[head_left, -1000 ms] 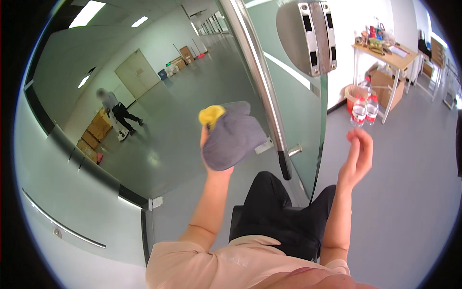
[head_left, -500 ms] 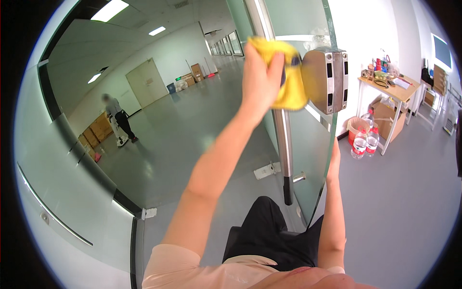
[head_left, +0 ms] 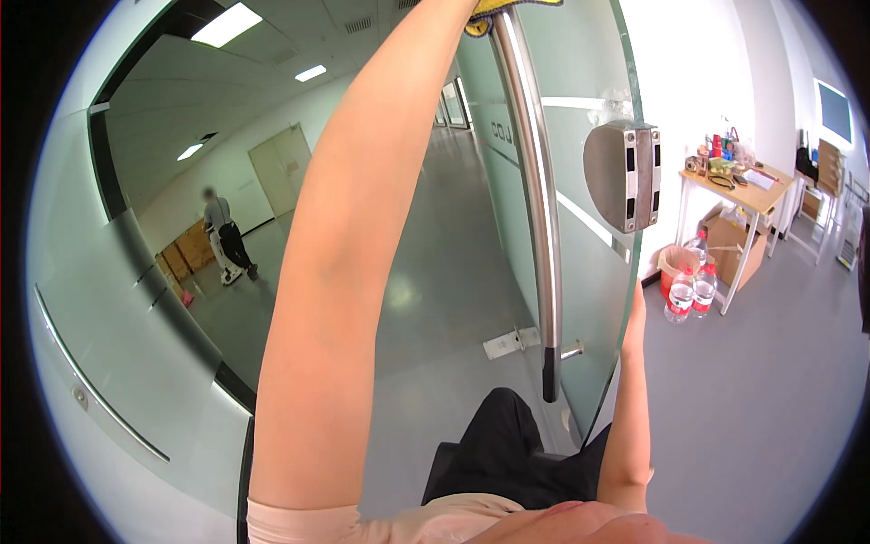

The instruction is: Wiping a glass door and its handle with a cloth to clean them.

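A glass door [head_left: 584, 308] stands ajar in front of me, seen nearly edge-on. A long steel pull handle [head_left: 536, 172] runs down it, with a rounded metal lock case [head_left: 611, 177] at its edge. My left arm reaches up past the handle. At the top edge of the view my left hand [head_left: 468, 4], mostly cut off, holds a yellow cloth [head_left: 478, 27] with a dark border by the handle's upper part. On the door's other side, my right hand [head_left: 638, 297] is by the door edge; its fingers are hidden.
Another person [head_left: 222, 231] stands with a white upright machine in the hall at left. On the right, a small cluttered table [head_left: 766, 186] has a cardboard box, a bin and several large water bottles [head_left: 680, 295] beneath or beside it. A second glass panel [head_left: 118, 363] is at left.
My left hand has moved up with the yellow cloth, from beside the lock case to the handle's upper part. My right arm stays at the door edge. The view has shifted slightly.
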`<control>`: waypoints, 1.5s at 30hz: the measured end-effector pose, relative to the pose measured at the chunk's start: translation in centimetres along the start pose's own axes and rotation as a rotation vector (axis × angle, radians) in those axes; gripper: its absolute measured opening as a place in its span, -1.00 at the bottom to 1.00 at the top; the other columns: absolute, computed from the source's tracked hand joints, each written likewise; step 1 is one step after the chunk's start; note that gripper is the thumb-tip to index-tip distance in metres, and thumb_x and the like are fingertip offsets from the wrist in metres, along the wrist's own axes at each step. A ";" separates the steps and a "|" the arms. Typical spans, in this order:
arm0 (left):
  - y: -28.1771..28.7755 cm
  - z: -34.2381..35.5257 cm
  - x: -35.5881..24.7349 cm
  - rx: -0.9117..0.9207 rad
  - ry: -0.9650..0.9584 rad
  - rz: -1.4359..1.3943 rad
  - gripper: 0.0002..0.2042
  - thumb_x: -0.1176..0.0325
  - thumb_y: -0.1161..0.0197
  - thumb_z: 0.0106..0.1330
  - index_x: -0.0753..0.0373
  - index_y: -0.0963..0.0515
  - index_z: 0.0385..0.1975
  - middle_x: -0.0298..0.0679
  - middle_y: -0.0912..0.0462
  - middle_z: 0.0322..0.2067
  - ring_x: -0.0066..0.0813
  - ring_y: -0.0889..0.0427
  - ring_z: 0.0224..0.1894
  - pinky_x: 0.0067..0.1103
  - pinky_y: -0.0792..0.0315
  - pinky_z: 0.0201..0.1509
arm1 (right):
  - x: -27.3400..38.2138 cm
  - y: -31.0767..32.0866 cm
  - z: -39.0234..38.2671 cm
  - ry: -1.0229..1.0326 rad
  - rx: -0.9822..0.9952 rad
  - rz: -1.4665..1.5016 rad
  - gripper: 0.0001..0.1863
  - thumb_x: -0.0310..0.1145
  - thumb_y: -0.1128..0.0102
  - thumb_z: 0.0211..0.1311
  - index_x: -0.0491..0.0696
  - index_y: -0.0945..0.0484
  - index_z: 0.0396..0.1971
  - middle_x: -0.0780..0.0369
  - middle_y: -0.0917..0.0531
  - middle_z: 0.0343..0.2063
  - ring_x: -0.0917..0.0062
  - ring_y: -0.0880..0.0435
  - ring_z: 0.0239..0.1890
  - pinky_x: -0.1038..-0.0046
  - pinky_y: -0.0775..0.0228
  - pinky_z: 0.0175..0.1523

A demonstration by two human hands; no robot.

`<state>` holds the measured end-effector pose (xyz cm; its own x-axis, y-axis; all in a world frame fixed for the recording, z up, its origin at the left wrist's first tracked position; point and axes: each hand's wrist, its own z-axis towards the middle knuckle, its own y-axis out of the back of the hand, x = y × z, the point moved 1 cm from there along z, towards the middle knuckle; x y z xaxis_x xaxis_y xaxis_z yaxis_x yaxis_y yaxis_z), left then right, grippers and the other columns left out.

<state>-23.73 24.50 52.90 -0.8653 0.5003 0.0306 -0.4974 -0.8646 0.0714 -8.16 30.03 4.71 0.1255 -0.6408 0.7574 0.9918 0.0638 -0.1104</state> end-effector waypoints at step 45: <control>-0.3 -32.5 -3.0 0.133 0.336 -0.279 -0.71 0.40 -0.04 0.25 0.41 -0.15 -0.16 0.03 -0.54 -0.38 -0.10 -0.58 -0.34 -0.40 -0.42 -0.26 | 0.9 0.1 -0.3 0.010 -0.026 0.024 -0.73 -0.36 -0.02 0.24 -0.15 -0.34 -0.11 0.18 -0.49 -0.46 0.59 -0.38 -0.41 0.54 -0.33 -0.21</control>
<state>-23.05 21.72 20.36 -0.6821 0.6515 -0.3320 -0.7214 -0.6740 0.1594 -7.97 29.22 5.18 0.1489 -0.6472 0.7476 0.9876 0.0597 -0.1450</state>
